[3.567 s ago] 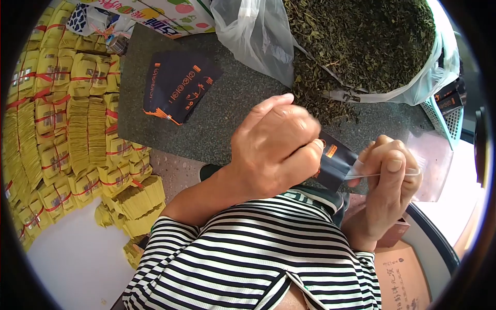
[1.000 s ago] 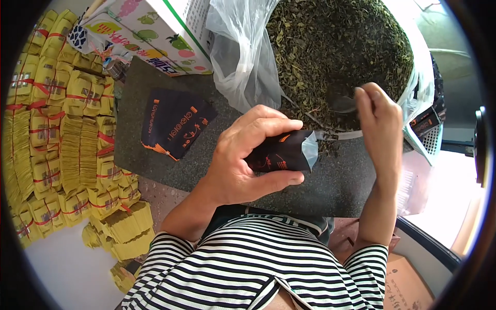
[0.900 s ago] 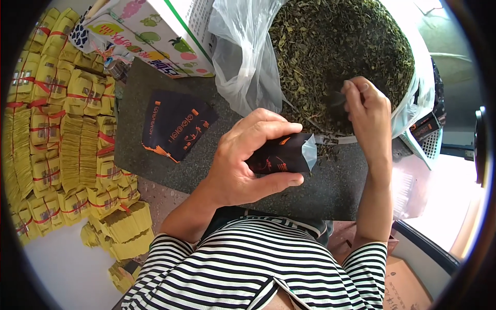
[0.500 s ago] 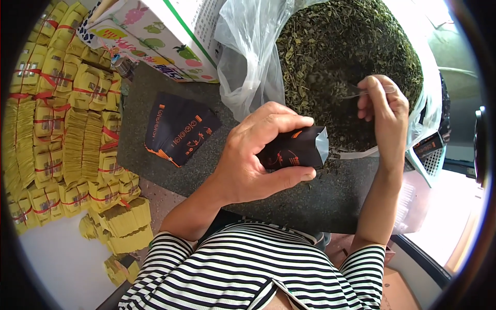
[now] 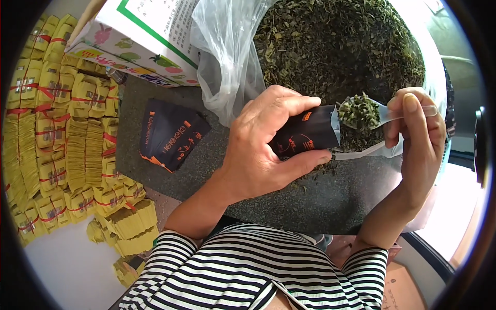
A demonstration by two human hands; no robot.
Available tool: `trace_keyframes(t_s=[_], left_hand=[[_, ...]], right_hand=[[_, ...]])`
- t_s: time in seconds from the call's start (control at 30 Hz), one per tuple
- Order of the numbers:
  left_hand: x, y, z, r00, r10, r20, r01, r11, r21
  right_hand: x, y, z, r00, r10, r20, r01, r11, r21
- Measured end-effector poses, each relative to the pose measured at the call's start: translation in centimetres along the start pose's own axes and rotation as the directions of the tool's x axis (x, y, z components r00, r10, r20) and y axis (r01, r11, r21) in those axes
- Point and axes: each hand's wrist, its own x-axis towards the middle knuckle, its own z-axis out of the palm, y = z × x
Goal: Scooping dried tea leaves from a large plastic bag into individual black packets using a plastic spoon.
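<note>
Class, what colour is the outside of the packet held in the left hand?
The packet is near-black with orange markings, seen best in the head view.

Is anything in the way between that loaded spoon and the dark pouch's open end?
Nothing visible stands between them: the right hand holds the spoon, heaped with leaves, close beside the open end of the pouch in the left hand.

Black-striped white top, bare hands
</note>
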Motion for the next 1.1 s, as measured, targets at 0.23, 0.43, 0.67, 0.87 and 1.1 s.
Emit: trace_keyframes(t_s=[0.23, 0.43, 0.67, 0.87, 1.1], left_hand=[[-0.4, -0.2, 0.0, 1.0, -0.001, -0.02, 0.002, 0.999, 0.046], [-0.6, 0.0, 0.5, 1.0, 0.013, 0.007, -0.013, 0.993, 0.114], [-0.7, -0.6, 0.4, 0.997, 0.028, -0.066, -0.026, 0.999, 0.033], [-1.3, -0.5, -0.1, 0.994, -0.036, -0.099, 0.031, 0.998, -0.058], [-1.3, -0.6, -0.4, 0.991, 0.023, -0.129, -0.032, 0.997, -0.066]], right_hand=[[-0.6, -0.3, 1.6, 0.996, 0.012, 0.091, -0.013, 1.0, 0.001], [-2.0, -1.0, 3.4, 0.971, -0.004, 0.237, 0.042, 0.987, -0.157], [-2.8, -2.4, 3.7, 0.882, -0.357, 0.307, 0.454, 0.82, -0.348], [-3.4, -3.0, 2.8, 0.883, -0.404, 0.24, 0.469, 0.778, -0.418], [-1.3, -1.2, 0.9, 0.989, -0.064, 0.13, 0.133, 0.765, -0.63]])
